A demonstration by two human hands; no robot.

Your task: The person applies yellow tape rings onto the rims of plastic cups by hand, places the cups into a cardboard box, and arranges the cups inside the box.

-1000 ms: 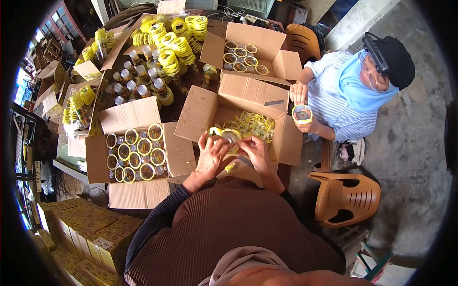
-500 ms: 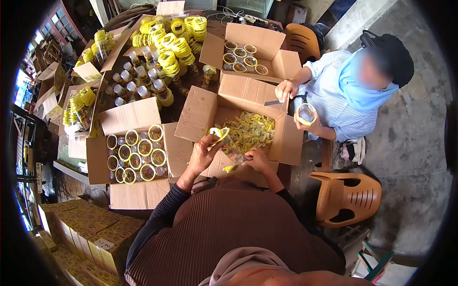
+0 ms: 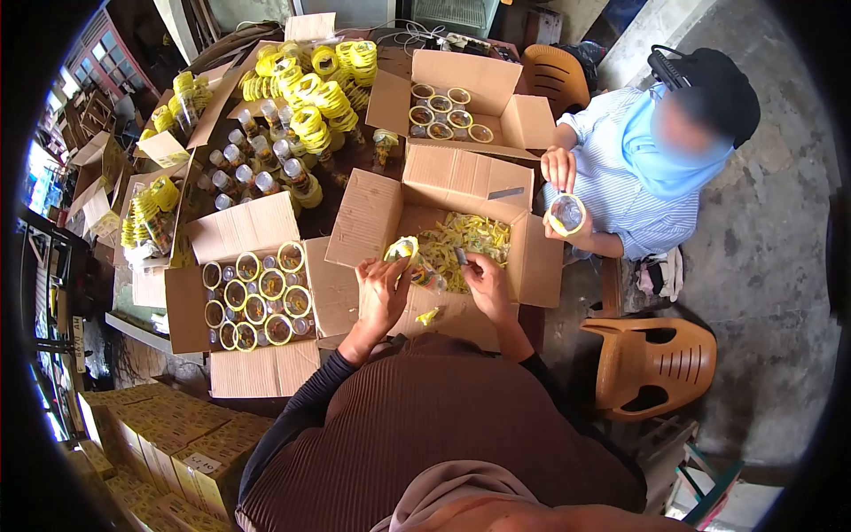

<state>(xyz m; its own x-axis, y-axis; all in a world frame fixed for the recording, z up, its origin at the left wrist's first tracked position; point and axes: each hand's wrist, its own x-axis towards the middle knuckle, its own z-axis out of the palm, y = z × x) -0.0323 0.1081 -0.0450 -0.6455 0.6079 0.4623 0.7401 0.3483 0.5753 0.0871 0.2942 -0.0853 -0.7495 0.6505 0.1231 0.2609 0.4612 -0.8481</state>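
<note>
A small clear plastic jar with a yellow rim point(image 3: 406, 253) is tilted on its side in the left hand point(image 3: 383, 288), just above the near edge of an open cardboard box of loose yellow labels point(image 3: 470, 239), while the right hand point(image 3: 486, 275) pinches a small dark piece point(image 3: 460, 256) beside it.

Bright daylight, even across the middle of the frame. Strong fisheye: black vignette rings the frame, edges bend hard. Windows point(image 3: 66, 106) at upper left blown out with glare. Concrete floor point(image 3: 762, 266) at right evenly lit, soft shadow under the brown plastic chair point(image 3: 651, 359). Co-worker's face blurred. Centre sharp, left edge dim and smeared.
</note>
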